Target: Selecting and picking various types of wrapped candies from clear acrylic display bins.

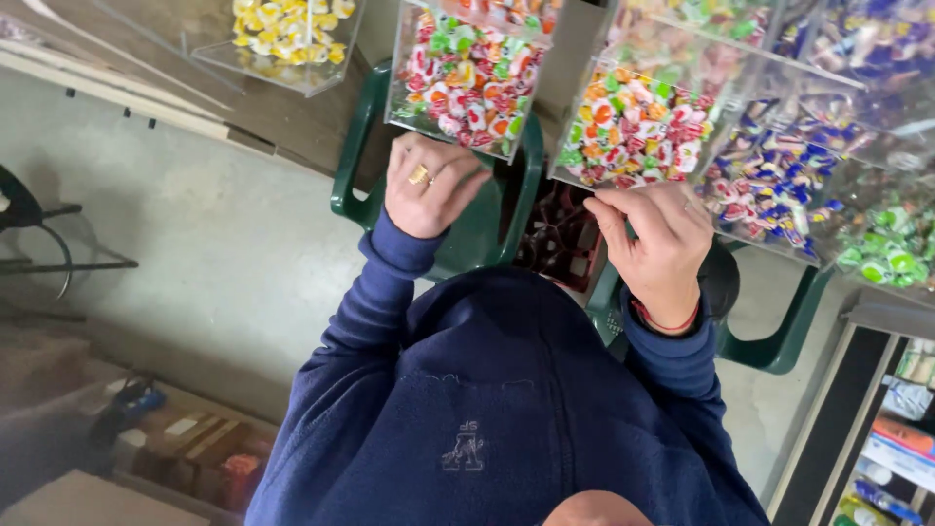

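Head view, looking down past a navy hoodie (487,409) to both hands.

Left hand (429,185): fingers curled inward, loosely closed, knuckles up, gold ring on one finger. Positioned just below the lower edge of a clear bin (466,83); contact with the bin wall likely but not certain. Cannot tell whether anything sits inside the curled fingers.

Right hand (657,244): fingers bent, tips drawn together at the lower edge of a second clear bin (633,131). Pinching posture; held item, if any, hidden. Red cord at the wrist.

First bin, directly above the left fingers: transparent walls, tilted, filled with small wrapped candies in red, white, green and orange. Second bin, directly above the right fingers: same transparent build, same kind of mixed wrapped candies, red, green, orange and white, packed close to the front wall.

Further right of the right fingers: bin of blue and red wrapped candies (769,180), then a bin of green ones (891,248). Far up and left of the left fingers: bin of yellow candies (287,34), well apart.

Beneath the left fingers: green plastic chair (355,161) carrying the bins. Between the two hands: dark red crate (560,239). Second green chair (779,341) below and right of the right fingers. Grey concrete floor (214,234) to the left. Shelf with packages (901,438) at lower right, blurred.
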